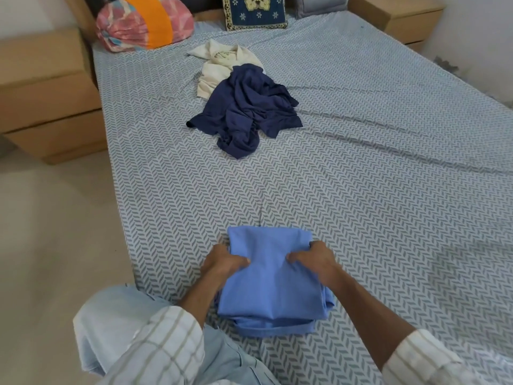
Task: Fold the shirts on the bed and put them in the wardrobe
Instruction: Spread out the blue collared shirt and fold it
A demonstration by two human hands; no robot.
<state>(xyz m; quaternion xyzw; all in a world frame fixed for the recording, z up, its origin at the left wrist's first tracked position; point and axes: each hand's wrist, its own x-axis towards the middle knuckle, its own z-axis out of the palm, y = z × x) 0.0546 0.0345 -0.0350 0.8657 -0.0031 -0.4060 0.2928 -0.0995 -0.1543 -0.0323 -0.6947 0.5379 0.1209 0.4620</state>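
Blue folded shirt (273, 279) on bed, left hand (222, 259), right hand (313, 258) gripping its sides

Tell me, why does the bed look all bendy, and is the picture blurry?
Head view: the wide lens curves the bed and bedside drawers near the edges; soft, even light, no glare; the folded light blue shirt looks fairly sharp, the sleeves at the bottom slightly blurred.

Fingers: both hands' tucked under the blue shirt (270, 276).
Cream shirt (219, 66): lower half buried beneath the navy shirt (247, 107).
Cushion (254, 11): top cropped.
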